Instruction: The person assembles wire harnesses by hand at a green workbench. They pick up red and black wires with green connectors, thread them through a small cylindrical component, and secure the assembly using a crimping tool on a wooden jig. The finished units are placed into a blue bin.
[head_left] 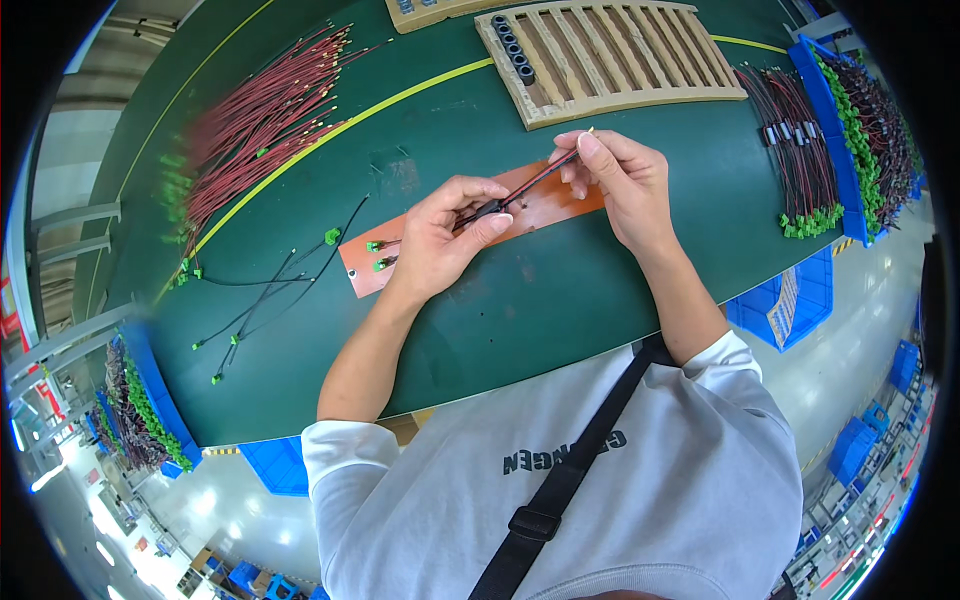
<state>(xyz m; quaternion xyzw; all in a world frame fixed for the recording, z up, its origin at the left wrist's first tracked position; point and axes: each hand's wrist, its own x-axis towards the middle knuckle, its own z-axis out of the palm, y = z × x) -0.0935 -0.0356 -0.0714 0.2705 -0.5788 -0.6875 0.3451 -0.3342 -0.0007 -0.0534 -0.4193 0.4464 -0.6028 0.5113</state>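
Presently we are holding a thin red-black wire lead (520, 192) slanting up-right, left hand (440, 240) fingers pinching its smooth black sleeve, right hand (620, 180) fingers gripping its tip.

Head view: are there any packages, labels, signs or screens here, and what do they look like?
Blue bin: below the table's right edge, rectangular, with a pale label sheet inside.
Blue tray: right end of the green table, long, full of green-tipped wires.
No screens visible.

A green table (480, 330) carried an orange mat (560, 205), a slatted wooden tray (620, 55), loose black wires (260, 295) and bundles of red wires (260, 120).
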